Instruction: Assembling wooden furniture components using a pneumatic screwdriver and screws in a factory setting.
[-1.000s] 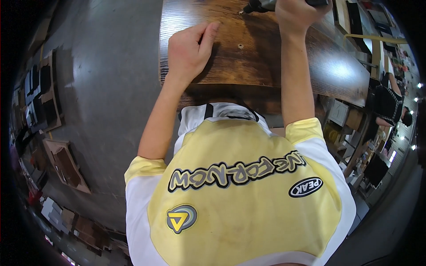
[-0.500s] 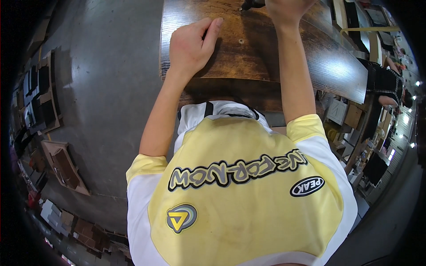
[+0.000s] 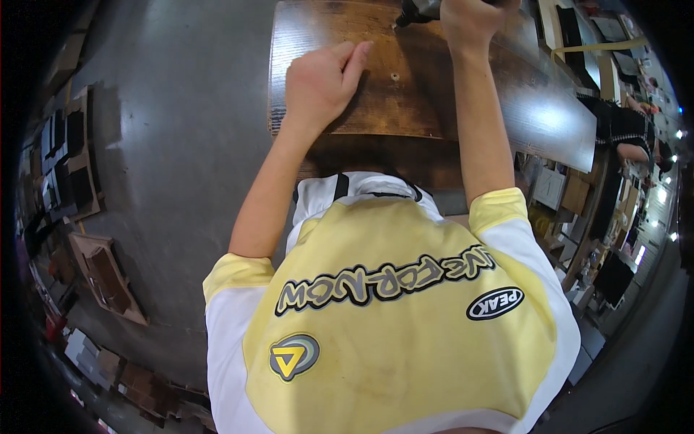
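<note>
A brown wood-grain board (image 3: 416, 108) lies across the work surface in front of me. My right hand (image 3: 473, 23) is wrapped round a black power drill (image 3: 421, 10) at the top edge of the view. The drill's nose points left and down, its tip at a small light spot on the board; the rest of the tool is cut off or behind my hand. My left hand (image 3: 318, 83) is closed over the board's left part, thumb lying along the curled fingers. Whatever those fingers hold is hidden. Between my hands sits a small round fitting (image 3: 395, 77) in the board.
The board's front edge is near my lap, with a darker brown panel (image 3: 383, 155) below it. Grey floor (image 3: 181, 145) runs along the left, with pallets of flat panels (image 3: 69, 159) beyond. At right are cartons (image 3: 575, 189) and another person (image 3: 625, 130) in dark clothes.
The board and both hands sit slightly lower in view, and more of the drill shows. My left hand stays closed and my right hand keeps its grip on the drill.
</note>
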`<state>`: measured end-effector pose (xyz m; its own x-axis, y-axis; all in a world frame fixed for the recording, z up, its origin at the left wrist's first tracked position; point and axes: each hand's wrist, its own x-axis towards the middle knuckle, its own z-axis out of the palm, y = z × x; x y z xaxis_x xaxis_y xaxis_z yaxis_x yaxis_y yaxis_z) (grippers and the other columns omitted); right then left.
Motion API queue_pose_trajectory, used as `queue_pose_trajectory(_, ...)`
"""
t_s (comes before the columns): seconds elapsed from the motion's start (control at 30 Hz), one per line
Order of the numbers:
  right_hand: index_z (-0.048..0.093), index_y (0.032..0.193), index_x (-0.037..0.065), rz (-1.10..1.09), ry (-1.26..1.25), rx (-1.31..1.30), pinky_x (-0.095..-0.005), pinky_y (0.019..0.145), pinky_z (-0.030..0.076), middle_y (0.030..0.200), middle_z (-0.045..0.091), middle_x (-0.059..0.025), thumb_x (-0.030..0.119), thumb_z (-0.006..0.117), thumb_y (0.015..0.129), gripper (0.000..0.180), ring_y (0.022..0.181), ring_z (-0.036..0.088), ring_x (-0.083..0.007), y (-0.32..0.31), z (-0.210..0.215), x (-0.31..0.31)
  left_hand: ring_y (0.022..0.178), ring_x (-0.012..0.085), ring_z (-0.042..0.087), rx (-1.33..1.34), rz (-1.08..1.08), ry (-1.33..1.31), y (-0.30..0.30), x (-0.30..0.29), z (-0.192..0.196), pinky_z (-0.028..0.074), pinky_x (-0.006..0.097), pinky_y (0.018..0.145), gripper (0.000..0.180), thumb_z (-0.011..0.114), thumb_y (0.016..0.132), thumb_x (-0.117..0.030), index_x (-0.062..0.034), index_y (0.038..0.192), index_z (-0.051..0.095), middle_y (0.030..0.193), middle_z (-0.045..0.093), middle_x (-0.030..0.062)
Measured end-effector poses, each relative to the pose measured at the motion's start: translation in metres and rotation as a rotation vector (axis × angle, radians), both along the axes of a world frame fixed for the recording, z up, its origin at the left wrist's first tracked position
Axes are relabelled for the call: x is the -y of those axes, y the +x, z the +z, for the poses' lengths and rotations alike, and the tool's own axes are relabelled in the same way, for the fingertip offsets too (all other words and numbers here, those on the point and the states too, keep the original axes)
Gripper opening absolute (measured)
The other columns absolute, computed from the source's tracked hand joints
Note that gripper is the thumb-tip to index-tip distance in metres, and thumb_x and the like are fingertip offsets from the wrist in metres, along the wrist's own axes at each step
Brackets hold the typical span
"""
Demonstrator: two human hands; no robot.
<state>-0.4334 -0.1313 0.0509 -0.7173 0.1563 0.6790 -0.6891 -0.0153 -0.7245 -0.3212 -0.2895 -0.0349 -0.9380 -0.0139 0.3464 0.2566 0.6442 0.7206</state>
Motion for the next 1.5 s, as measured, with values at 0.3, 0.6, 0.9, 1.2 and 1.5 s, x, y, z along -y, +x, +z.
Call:
queue_pose_trajectory(0.3, 0.062, 0.104, 0.003, -0.444, -0.234, 0.578, -0.028, 0.071, 0.056, 0.087, 0.069, -0.0063, -0.005, 0.063, 0.095, 0.012, 0.076, 0.067, -0.013, -0.045, 0.079, 0.005, 0.055, 0.0363, 0.059, -0.06, -0.01, -0.119, 0.001, -0.006, -0.001, 0.045, 0.044, 0.053, 0.043, 0.061, 0.101, -0.034, -0.0052, 0.069, 0.064, 0.062, 0.061, 0.0162)
queue_pose_trajectory(0.6, 0.056, 0.113, 0.0, 0.295, -0.213, 0.45, -0.0439, 0.097, 0.051, 0.101, 0.062, -0.0154, 0.014, 0.063, 0.09, 0.027, 0.101, 0.062, -0.0304, 0.111, 0.057, -0.142, 0.056, 0.0351, 0.058, -0.227, -0.051, -0.015, 0.002, -0.008, 0.003, 0.044, 0.041, 0.053, 0.037, 0.065, 0.099, -0.031, -0.0059, 0.071, 0.066, 0.064, 0.061, 0.0166)
queue_pose_trajectory(0.9, 0.057, 0.119, -0.003, -0.231, -0.539, 0.646, -0.0425, 0.083, 0.057, 0.089, 0.067, -0.0153, 0.006, 0.061, 0.088, 0.032, 0.083, 0.068, -0.0302, 0.262, -0.012, -0.359, 0.047, 0.0166, 0.038, 0.48, -0.641, 0.383, 0.116, -0.127, -0.004, 0.03, 0.034, 0.049, 0.051, 0.062, 0.103, -0.029, -0.0017, 0.061, 0.05, 0.052, 0.04, 0.0052)
queue_pose_trajectory(1.2, 0.051, 0.127, 0.001, -0.283, -0.462, 0.837, -0.0385, 0.07, 0.06, 0.084, 0.069, -0.0155, 0.003, 0.068, 0.085, 0.045, 0.074, 0.071, -0.028, 0.25, -0.059, -0.563, 0.044, 0.0074, 0.019, 1.116, -0.187, 1.323, 0.086, -0.238, -0.03, 0.013, 0.026, 0.041, 0.067, 0.045, 0.102, -0.068, -0.019, 0.059, 0.027, 0.054, 0.025, -0.005)
queue_pose_trajectory(1.5, 0.048, 0.142, 0.004, -0.142, -0.163, 0.95, -0.0353, 0.069, 0.059, 0.082, 0.067, -0.0101, -0.007, 0.064, 0.085, 0.06, 0.074, 0.069, -0.0201, 0.248, -0.095, -0.608, 0.045, 0.0089, 0.021, 0.806, -0.03, 1.052, 0.11, -0.257, -0.05, 0.017, 0.028, 0.044, 0.062, 0.044, 0.108, -0.053, -0.0176, 0.06, 0.028, 0.054, 0.025, -0.0034)
